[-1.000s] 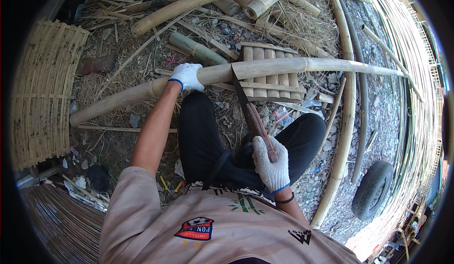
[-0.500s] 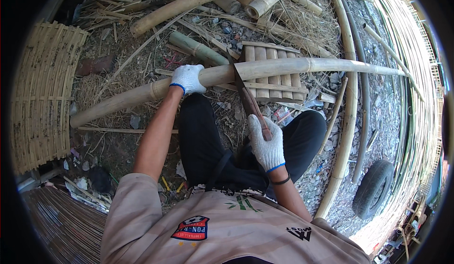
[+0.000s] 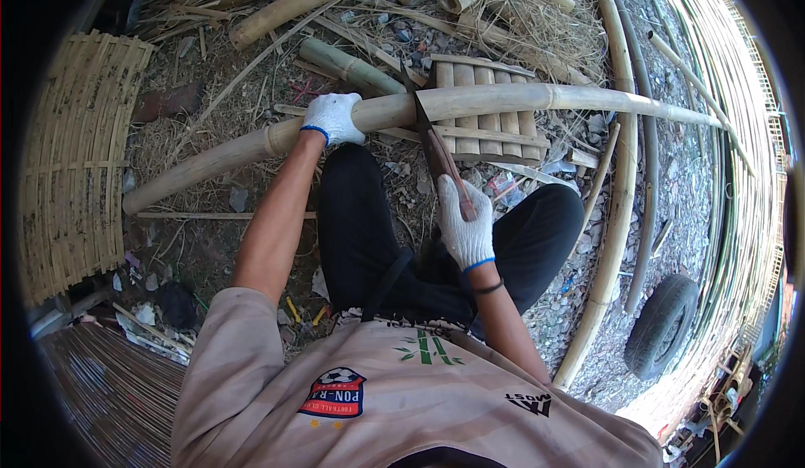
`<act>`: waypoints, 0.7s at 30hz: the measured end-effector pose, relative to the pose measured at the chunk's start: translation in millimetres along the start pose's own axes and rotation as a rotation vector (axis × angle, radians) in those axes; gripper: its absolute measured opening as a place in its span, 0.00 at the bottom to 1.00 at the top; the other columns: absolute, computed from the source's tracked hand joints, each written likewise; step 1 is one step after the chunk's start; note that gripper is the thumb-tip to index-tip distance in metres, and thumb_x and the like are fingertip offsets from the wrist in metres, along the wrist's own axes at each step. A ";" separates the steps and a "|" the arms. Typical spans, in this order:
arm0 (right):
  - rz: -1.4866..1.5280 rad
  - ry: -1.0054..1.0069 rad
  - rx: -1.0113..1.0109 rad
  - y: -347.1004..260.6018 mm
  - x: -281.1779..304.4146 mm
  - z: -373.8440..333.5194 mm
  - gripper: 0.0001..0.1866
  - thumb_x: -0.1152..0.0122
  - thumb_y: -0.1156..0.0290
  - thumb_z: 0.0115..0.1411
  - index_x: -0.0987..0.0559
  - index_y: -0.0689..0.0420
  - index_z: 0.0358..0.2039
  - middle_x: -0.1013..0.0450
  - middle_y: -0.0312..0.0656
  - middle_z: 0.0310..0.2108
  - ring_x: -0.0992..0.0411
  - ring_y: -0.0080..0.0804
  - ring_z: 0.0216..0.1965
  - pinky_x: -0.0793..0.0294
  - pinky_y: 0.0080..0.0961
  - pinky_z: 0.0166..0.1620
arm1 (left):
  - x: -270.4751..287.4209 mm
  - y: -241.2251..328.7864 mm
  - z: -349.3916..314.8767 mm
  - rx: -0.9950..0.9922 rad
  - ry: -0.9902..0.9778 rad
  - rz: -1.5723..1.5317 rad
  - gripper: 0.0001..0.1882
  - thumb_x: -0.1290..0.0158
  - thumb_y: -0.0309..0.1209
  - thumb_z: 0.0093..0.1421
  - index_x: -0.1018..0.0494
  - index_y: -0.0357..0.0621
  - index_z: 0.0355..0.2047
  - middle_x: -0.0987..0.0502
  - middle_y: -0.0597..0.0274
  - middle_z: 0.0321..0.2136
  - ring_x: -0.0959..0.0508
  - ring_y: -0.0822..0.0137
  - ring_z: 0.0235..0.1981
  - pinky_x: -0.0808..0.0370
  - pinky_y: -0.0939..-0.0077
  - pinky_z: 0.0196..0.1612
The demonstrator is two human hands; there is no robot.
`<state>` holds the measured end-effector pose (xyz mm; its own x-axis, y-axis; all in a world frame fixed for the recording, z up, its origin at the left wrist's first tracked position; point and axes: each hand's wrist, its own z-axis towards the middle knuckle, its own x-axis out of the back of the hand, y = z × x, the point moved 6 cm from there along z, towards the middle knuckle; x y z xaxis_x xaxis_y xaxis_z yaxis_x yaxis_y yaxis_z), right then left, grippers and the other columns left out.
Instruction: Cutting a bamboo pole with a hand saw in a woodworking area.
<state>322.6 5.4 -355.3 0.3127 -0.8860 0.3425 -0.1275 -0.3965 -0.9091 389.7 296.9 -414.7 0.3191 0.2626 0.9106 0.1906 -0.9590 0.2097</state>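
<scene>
A long, pale bamboo pole (image 3: 495, 99) lies across in front of me, resting over a small bamboo-slat rack (image 3: 495, 123). My left hand (image 3: 333, 119), in a white knit glove with a blue cuff, is closed round the pole just above my left knee. A handsaw (image 3: 433, 145) crosses the pole a little right of that hand, its dark blade against the bamboo and its tip beyond the far side. My right hand (image 3: 467, 226), gloved alike, grips the saw's wooden handle between my knees. How deep the blade sits cannot be made out.
A greenish bamboo piece (image 3: 352, 67) lies behind the pole. Thick bamboo poles (image 3: 310, 5) cross the far ground, and another pole (image 3: 619, 191) runs along my right. A tyre (image 3: 662, 327) lies at the right. A woven bamboo panel (image 3: 80, 162) stands at the left.
My right hand has pushed the saw forward, away from me, so more of the blade's tip shows past the pole. My left hand keeps its hold on the pole. The view has shifted slightly.
</scene>
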 end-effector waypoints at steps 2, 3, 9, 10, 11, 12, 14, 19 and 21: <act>-0.066 0.077 0.127 0.7 -12.2 85.8 0.20 0.41 0.58 0.70 0.21 0.66 0.31 0.26 0.49 0.20 0.29 0.32 0.23 0.29 0.35 0.31 | -2.9 27.4 23.9 -0.052 -0.014 0.007 0.33 0.32 0.47 0.38 0.23 0.53 0.46 0.18 0.49 0.44 0.18 0.49 0.47 0.22 0.55 0.52; -0.055 0.123 0.239 1.9 -11.1 114.2 0.22 0.41 0.58 0.70 0.22 0.66 0.29 0.27 0.50 0.18 0.31 0.34 0.21 0.31 0.36 0.30 | -5.7 39.7 34.1 -0.071 -0.020 0.022 0.33 0.32 0.47 0.38 0.23 0.53 0.47 0.18 0.50 0.44 0.18 0.49 0.47 0.22 0.55 0.53; -0.060 -0.082 -0.058 -7.2 14.2 -44.9 0.15 0.42 0.61 0.70 0.19 0.61 0.41 0.26 0.49 0.24 0.25 0.41 0.25 0.27 0.33 0.32 | -4.0 -12.0 -4.1 0.024 -0.045 -0.009 0.32 0.33 0.46 0.39 0.23 0.54 0.47 0.18 0.51 0.45 0.19 0.49 0.48 0.22 0.54 0.53; -0.044 -0.052 -0.013 -0.1 14.6 -35.9 0.15 0.42 0.60 0.70 0.19 0.62 0.39 0.26 0.49 0.23 0.25 0.41 0.24 0.27 0.33 0.32 | -1.0 -6.7 2.9 0.012 -0.016 -0.002 0.32 0.33 0.46 0.39 0.23 0.54 0.47 0.18 0.51 0.45 0.19 0.49 0.48 0.22 0.54 0.53; -0.022 -0.031 0.021 10.9 7.7 -28.9 0.16 0.42 0.60 0.70 0.19 0.62 0.38 0.26 0.49 0.22 0.25 0.42 0.24 0.27 0.33 0.31 | -2.3 -6.1 0.6 0.008 0.000 0.008 0.31 0.33 0.47 0.39 0.22 0.54 0.46 0.18 0.51 0.45 0.19 0.49 0.48 0.22 0.54 0.53; -0.041 -0.018 0.008 11.1 -2.9 -0.2 0.18 0.43 0.58 0.70 0.19 0.63 0.35 0.26 0.50 0.21 0.25 0.43 0.24 0.27 0.34 0.31 | -3.7 -2.2 1.5 -0.001 -0.005 0.006 0.31 0.33 0.47 0.39 0.22 0.54 0.46 0.18 0.51 0.45 0.19 0.49 0.48 0.22 0.54 0.53; -0.091 0.090 0.164 9.8 -14.1 91.5 0.22 0.43 0.55 0.70 0.21 0.64 0.30 0.27 0.50 0.19 0.25 0.45 0.23 0.28 0.36 0.30 | -2.9 28.6 24.0 -0.054 -0.019 -0.012 0.31 0.33 0.47 0.39 0.22 0.54 0.46 0.18 0.51 0.44 0.19 0.49 0.48 0.22 0.54 0.53; -0.036 -0.011 0.031 5.6 -4.2 -9.2 0.16 0.41 0.61 0.70 0.22 0.63 0.31 0.29 0.50 0.20 0.28 0.43 0.22 0.30 0.35 0.29 | -9.8 -6.1 -0.7 0.050 -0.072 0.006 0.31 0.32 0.47 0.38 0.23 0.55 0.45 0.17 0.51 0.44 0.18 0.48 0.47 0.22 0.54 0.52; -0.078 -0.049 0.004 -7.7 18.2 -60.8 0.15 0.41 0.62 0.70 0.21 0.61 0.32 0.30 0.48 0.20 0.29 0.40 0.22 0.29 0.32 0.29 | -7.8 -13.1 -6.7 0.035 -0.037 -0.010 0.31 0.32 0.47 0.38 0.23 0.55 0.45 0.17 0.51 0.44 0.18 0.48 0.47 0.22 0.54 0.52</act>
<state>272.0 -22.4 -327.7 0.3669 -0.8399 0.4001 -0.0977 -0.4625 -0.8812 378.5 306.8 -422.1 0.3510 0.2761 0.8947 0.2264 -0.9522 0.2050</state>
